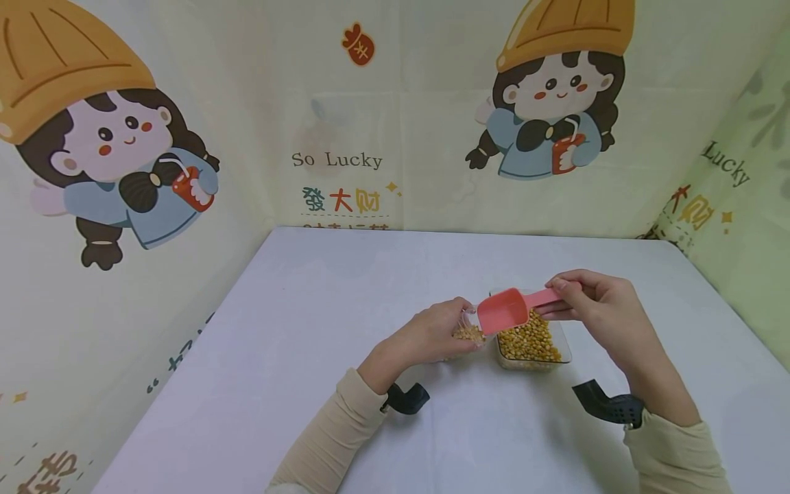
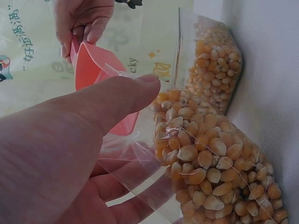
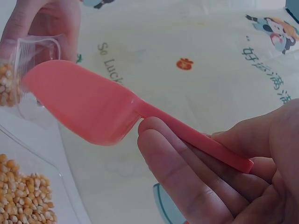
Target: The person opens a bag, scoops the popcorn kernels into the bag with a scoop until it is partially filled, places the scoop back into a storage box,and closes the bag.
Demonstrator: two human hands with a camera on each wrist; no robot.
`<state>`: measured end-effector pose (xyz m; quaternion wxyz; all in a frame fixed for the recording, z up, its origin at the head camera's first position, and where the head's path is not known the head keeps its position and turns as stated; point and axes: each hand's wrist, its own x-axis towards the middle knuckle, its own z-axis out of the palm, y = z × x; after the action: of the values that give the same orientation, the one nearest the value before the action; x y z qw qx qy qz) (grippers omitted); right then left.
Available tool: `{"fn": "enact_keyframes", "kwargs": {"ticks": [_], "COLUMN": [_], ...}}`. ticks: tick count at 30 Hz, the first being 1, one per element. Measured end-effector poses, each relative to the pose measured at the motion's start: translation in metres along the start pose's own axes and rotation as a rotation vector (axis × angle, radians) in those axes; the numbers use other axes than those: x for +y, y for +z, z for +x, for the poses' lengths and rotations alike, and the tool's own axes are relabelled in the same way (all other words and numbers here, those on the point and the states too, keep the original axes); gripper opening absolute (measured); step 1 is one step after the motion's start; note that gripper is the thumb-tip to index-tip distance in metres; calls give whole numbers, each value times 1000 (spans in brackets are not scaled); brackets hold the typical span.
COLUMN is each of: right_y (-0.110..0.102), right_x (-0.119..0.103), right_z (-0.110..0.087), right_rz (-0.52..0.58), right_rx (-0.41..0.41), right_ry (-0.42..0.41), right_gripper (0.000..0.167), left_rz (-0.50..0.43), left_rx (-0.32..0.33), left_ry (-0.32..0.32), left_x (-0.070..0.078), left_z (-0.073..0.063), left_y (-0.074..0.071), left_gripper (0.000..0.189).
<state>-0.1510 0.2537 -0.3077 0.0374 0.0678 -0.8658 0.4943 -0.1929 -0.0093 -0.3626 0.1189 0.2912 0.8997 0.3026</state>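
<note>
My left hand (image 1: 430, 334) grips a clear plastic bag (image 2: 219, 161) by its mouth, thumb on one side and fingers on the other. Corn kernels fill the bag's lower part. My right hand (image 1: 611, 309) pinches the handle of a pink scoop (image 1: 505, 312) between thumb and fingers. The scoop is tilted, its front edge inside the bag's opening in the left wrist view. No kernels show in the part of the bowl that is visible. Below the scoop stands a clear square container (image 1: 532, 365) with yellow corn kernels (image 1: 527, 341) in it.
A white cloth covers the table (image 1: 296, 295). Printed curtains (image 1: 432, 137) hang behind it and along both sides. Black wrist mounts (image 1: 407, 399) are strapped to both forearms, close over the table.
</note>
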Motion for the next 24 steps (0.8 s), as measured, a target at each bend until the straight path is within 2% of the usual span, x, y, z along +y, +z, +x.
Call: {"fn": "enact_keyframes", "kwargs": {"ticks": [10, 24], "right_y": [-2, -22], "right_x": [0, 10], "right_z": [-1, -1], "right_rz": [-21, 1], "right_rx": [3, 43], "right_ry": [3, 47], "right_gripper": [42, 41], "left_rz": [-2, 36], "left_rx": [-6, -13], "left_ry": [7, 0], "left_x": [-1, 0], "left_z": [0, -1], "left_y": [0, 0], "left_gripper": [57, 56]}}
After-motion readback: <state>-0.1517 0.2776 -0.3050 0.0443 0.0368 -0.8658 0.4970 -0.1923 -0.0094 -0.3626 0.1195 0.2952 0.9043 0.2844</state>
